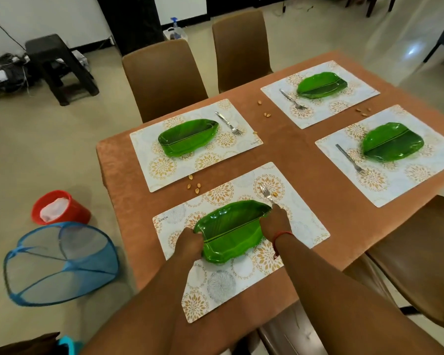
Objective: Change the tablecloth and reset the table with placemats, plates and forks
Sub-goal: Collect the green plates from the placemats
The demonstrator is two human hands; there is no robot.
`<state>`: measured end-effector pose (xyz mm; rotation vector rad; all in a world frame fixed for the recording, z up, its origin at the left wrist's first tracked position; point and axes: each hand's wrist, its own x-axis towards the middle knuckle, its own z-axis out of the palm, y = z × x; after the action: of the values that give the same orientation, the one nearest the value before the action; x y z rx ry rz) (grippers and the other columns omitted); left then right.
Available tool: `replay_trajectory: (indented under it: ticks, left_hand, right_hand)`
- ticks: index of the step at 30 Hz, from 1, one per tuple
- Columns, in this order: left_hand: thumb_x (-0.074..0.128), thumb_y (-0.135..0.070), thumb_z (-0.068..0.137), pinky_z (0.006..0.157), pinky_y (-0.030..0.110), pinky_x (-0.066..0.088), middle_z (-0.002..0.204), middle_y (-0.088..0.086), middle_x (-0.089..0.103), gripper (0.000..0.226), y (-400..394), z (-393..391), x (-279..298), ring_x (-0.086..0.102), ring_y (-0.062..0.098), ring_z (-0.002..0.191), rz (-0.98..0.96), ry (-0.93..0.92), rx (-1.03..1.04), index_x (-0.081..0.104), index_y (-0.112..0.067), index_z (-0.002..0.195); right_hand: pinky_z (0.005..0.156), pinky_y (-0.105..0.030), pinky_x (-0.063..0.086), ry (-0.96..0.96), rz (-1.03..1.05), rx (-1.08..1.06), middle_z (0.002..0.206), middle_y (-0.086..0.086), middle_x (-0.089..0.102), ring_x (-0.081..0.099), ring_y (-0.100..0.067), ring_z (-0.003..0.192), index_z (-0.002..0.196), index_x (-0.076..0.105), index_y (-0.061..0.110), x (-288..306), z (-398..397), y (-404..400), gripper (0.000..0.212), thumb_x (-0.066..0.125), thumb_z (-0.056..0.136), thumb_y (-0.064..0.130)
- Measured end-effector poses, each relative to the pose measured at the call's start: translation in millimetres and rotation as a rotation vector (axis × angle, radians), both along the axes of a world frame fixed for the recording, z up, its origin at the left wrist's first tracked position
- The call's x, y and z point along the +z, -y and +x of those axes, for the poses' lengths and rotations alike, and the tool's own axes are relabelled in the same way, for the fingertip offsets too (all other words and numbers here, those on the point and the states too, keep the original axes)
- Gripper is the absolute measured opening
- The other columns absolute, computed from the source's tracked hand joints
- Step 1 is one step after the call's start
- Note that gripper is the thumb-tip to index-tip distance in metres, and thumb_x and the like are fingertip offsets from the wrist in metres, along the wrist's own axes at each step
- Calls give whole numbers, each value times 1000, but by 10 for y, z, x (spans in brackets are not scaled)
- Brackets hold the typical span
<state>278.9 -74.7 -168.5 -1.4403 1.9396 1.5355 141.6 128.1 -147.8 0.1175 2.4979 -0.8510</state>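
I hold the nearest green leaf-shaped plastic plate (231, 230) by both ends: my left grip (190, 243) curls round its near-left edge, my right grip (276, 224) clasps its far-right edge. It sits on a floral patterned placemat (241, 242) on the brown-clothed counter (287, 149). A steel fork (266, 193) lies just beyond my right grip. Scattered nut pieces (194, 187) lie beside the mat.

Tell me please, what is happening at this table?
A person grips the nearest green leaf-shaped plate with both hands, left hand on its left end, right hand on its right end beside a metal fork. The plate lies on a floral placemat over a brown tablecloth. Three other settings are complete. Small yellowish crumbs lie scattered on the cloth.
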Motion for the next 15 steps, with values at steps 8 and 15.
replay_trajectory:
  ticks: [8, 15]
  left_hand:
    - [49, -21, 85, 77, 55, 60, 97, 13, 70, 14, -92, 22, 292, 70, 36, 88, -34, -95, 123, 59, -26, 93]
    - [52, -9, 93, 91, 48, 56, 106, 3, 67, 27, -241, -174, 710, 66, 28, 98, -149, -260, 48, 64, -19, 114]
  right_hand:
    - [105, -43, 45, 3, -133, -51, 135, -18, 55, 53, -35, 122, 137, 54, 9, -5, -81, -123, 45, 53, 92, 12]
    - [93, -42, 53, -72, -213, -229, 115, -14, 68, 65, -33, 101, 120, 65, 12, 296, -9, -424, 32, 52, 91, 11]
